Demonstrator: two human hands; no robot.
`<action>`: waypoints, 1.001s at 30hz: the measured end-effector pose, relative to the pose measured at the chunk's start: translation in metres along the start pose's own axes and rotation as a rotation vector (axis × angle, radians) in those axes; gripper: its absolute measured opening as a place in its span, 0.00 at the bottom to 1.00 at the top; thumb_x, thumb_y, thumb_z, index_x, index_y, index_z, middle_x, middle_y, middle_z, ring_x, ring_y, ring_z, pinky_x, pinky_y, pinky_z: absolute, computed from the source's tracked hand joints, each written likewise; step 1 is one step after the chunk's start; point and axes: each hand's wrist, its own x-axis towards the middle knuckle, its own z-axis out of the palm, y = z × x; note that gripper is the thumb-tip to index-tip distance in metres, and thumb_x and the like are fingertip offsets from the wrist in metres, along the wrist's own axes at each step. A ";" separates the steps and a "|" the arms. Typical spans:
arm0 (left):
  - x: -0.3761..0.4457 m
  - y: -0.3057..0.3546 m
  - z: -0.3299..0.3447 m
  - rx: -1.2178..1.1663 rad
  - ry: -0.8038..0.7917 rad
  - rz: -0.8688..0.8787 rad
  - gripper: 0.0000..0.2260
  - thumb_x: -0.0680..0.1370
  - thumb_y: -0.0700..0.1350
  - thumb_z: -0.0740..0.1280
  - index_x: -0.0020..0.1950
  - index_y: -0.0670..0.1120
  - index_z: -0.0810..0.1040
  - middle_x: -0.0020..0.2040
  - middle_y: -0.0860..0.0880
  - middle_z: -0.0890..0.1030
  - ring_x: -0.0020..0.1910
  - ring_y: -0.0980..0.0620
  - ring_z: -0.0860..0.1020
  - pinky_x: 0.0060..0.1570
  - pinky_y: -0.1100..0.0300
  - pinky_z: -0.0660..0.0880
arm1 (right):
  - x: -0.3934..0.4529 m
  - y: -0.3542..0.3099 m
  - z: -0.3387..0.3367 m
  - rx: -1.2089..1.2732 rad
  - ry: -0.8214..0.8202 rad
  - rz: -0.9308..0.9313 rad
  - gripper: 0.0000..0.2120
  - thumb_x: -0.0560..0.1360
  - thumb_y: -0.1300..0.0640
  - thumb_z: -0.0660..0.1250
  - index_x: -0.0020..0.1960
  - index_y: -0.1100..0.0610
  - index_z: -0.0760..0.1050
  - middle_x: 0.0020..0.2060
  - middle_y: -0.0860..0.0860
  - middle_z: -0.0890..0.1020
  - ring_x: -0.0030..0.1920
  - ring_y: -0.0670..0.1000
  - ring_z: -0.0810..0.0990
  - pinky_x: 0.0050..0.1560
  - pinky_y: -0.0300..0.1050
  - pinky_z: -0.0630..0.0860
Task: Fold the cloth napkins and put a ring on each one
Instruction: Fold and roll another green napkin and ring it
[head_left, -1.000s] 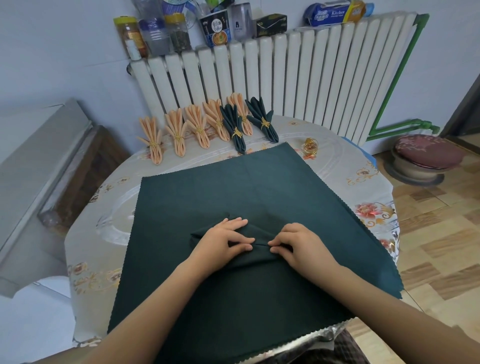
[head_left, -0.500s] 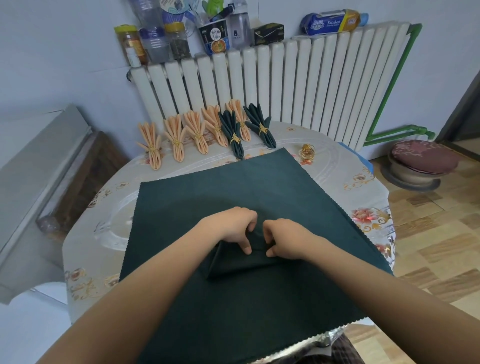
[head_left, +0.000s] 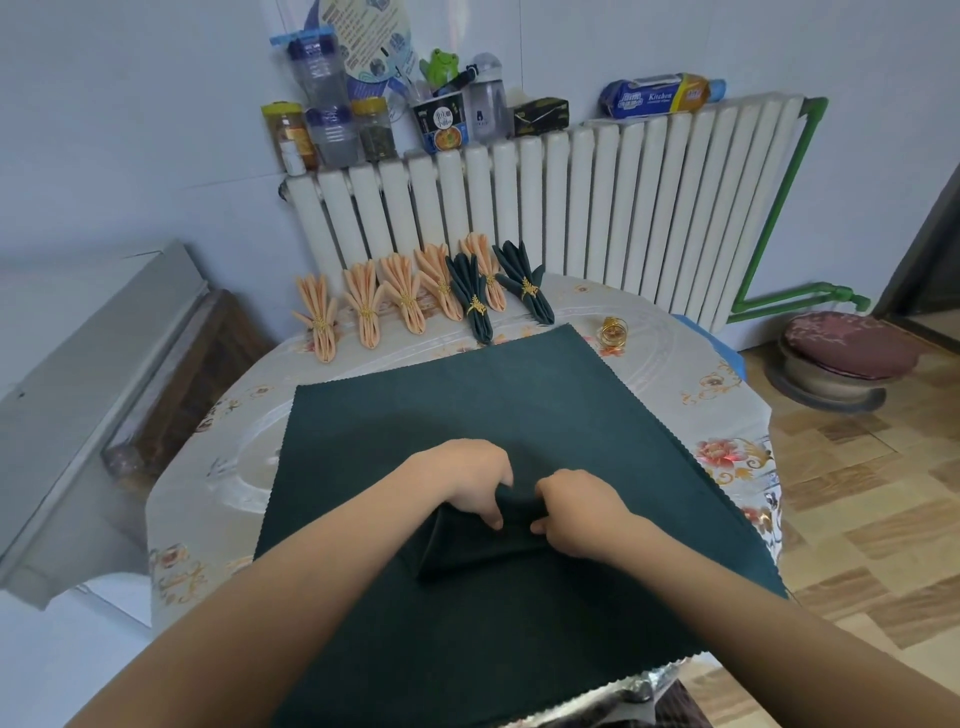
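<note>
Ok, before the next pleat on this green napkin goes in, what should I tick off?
1. Both hands on the fold: left hand and right hand pinch the dark green napkin: ok.
2. Rest of the napkin lies flat: ok.
3. Spare gold ring on the table: ok.
4. Finished napkins clear of the work: ok.
5. Pleat evenness: cannot tell.
</note>
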 end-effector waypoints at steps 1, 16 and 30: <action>-0.003 0.002 0.000 0.028 0.012 0.010 0.16 0.72 0.54 0.70 0.37 0.44 0.69 0.34 0.51 0.71 0.40 0.47 0.73 0.37 0.56 0.69 | -0.002 0.000 0.001 -0.005 0.019 -0.018 0.13 0.77 0.50 0.63 0.55 0.60 0.73 0.54 0.55 0.76 0.57 0.56 0.73 0.47 0.46 0.69; -0.038 0.008 0.016 0.375 0.210 -0.125 0.10 0.78 0.50 0.64 0.54 0.46 0.75 0.52 0.46 0.81 0.53 0.46 0.78 0.55 0.56 0.66 | 0.000 0.010 0.016 0.384 0.274 -0.170 0.09 0.73 0.51 0.70 0.49 0.55 0.78 0.41 0.46 0.75 0.47 0.48 0.72 0.46 0.41 0.68; -0.054 -0.075 0.036 -0.492 -0.017 -0.242 0.14 0.69 0.58 0.74 0.42 0.48 0.80 0.40 0.53 0.81 0.42 0.52 0.78 0.42 0.59 0.72 | -0.008 0.015 0.030 0.557 0.278 -0.188 0.10 0.78 0.52 0.64 0.50 0.55 0.82 0.42 0.46 0.78 0.51 0.48 0.73 0.47 0.32 0.63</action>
